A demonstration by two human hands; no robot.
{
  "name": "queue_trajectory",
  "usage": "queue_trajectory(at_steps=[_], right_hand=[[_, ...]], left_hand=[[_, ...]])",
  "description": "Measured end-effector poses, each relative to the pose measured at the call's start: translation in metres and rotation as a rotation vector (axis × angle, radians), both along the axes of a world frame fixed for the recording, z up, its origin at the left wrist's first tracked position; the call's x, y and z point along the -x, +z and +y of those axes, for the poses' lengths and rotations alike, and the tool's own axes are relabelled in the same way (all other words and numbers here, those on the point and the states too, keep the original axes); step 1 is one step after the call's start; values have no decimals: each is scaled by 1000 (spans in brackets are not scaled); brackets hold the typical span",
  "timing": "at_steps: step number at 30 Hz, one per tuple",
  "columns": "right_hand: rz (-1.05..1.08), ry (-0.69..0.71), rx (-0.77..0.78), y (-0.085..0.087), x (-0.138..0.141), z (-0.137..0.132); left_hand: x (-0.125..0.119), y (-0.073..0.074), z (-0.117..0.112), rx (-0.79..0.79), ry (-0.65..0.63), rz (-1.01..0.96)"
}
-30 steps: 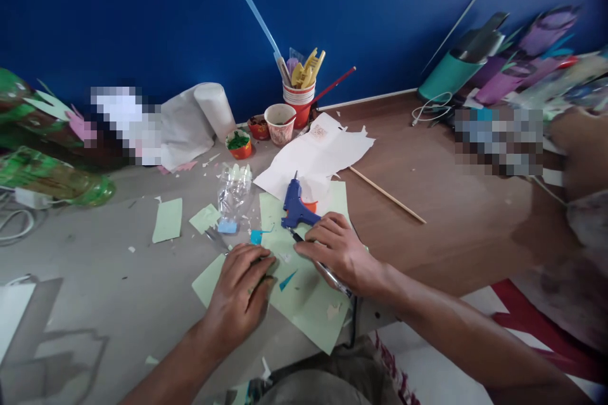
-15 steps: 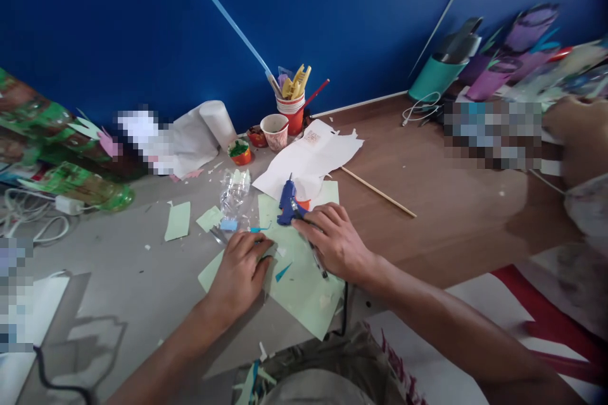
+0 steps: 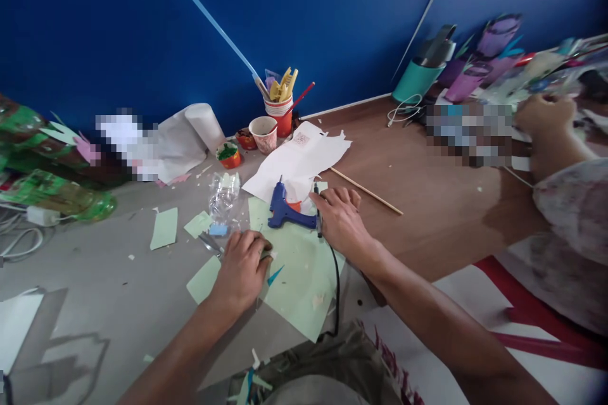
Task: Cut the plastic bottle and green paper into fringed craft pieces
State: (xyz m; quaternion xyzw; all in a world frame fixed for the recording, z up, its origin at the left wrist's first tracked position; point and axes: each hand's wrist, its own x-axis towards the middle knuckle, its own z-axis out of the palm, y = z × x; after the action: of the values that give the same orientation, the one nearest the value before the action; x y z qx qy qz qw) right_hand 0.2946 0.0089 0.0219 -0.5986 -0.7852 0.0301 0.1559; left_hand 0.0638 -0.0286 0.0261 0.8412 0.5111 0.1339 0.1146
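Note:
My right hand has its fingers closed round a dark pen. The blue glue gun lies just left of it, nozzle toward the wall and handle end beside the pen. My left hand rests at the left of the pale green paper, fingers curled and thumb drawn in. Whatever is in its fingertips is too small to name. A small blue paper triangle lies right of that hand. Scissors show partly beyond its knuckles, near a light blue block.
A torn white sheet and a wooden stick lie beyond my hands. Paper cups and a paint pot stand by the wall. A green bottle lies left. Another person's hand is at right.
My right hand has moved off the glue gun's handle, slightly right and away from me, with the pen now more upright. My left hand stays near the green paper. The view has shifted slightly.

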Motion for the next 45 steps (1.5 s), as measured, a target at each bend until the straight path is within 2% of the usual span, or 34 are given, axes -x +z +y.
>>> queue_trajectory(at_steps=[3,8,14,19,24,27,30,34,40,45], right_hand=[[30,31,19,-3,0,1],[142,66,-46,-8,-2,5],[271,-1,-169,-11,-2,11],[294,-26,-193,-10,-1,12],[306,-42,-210,-14,-1,14],[249,-20,-145,-15,1,12],[192,8,-55,-14,4,11],[155,18,-6,-7,3,23],[65,52,3,2,1,56],[32,99,-14,6,8,55]], left_hand=[[-1,-1,0,-20,23,-9],[-1,-3,0,-16,41,-1],[-3,-3,0,-10,45,9],[-2,-1,-3,-68,49,-51],[9,4,-1,-44,114,-205],[22,7,6,20,210,-345],[37,8,16,117,295,-591],[57,6,32,83,390,-934],[79,5,44,2,492,-961],[87,4,47,-20,494,-1024]])
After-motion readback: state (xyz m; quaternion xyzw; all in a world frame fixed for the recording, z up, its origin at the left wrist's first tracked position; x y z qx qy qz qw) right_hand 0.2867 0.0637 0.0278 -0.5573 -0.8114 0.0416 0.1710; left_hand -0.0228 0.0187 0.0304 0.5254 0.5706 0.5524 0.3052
